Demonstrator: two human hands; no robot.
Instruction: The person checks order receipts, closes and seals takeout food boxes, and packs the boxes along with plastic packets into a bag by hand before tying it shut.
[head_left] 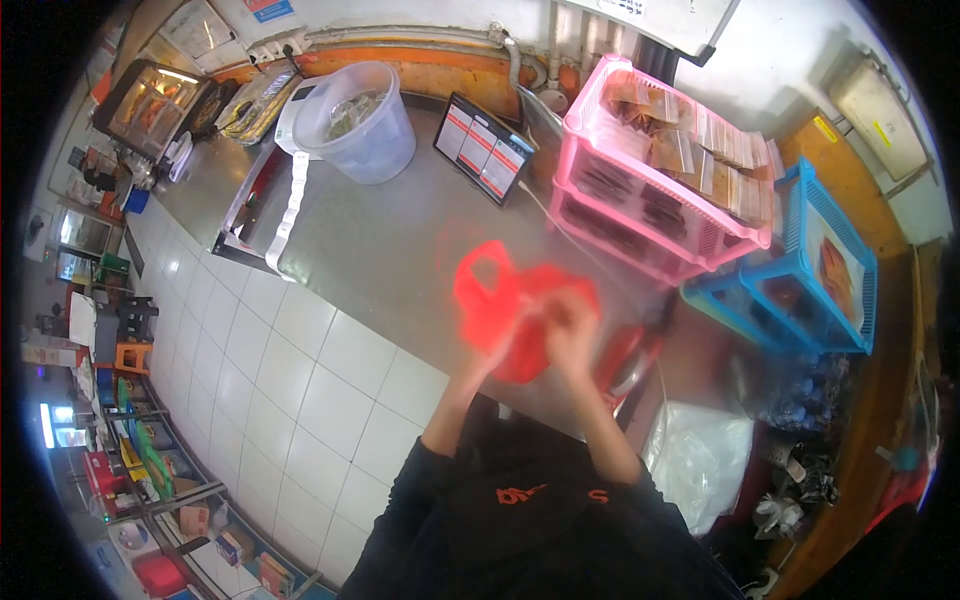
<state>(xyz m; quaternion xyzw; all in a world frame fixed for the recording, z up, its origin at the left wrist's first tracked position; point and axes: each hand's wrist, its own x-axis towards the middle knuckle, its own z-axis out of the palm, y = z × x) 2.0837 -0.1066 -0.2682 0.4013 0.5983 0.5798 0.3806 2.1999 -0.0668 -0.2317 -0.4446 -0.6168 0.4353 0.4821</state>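
Note:
A thin red plastic bag (pixel 540 285) with a looped handle is spread between my two hands, above the metal counter (pixel 370 250). My left hand (pixel 505 325) is at the bag's left part, its fingers smeared by motion and partly hidden by red plastic. On the bag's right part, my right hand (pixel 570 318) has its fingers closed on the plastic, slightly blurred. A tablet (pixel 483 148) with a red and white screen stands beyond the bag.
A clear bucket (pixel 372 150) stands beside a printer (pixel 292 118) with a long paper strip (pixel 290 215). Right are a pink rack (pixel 650 185) of packets, a blue basket (pixel 795 275) and clear plastic bags (pixel 700 455). Tiled floor (pixel 300 370) lies left.

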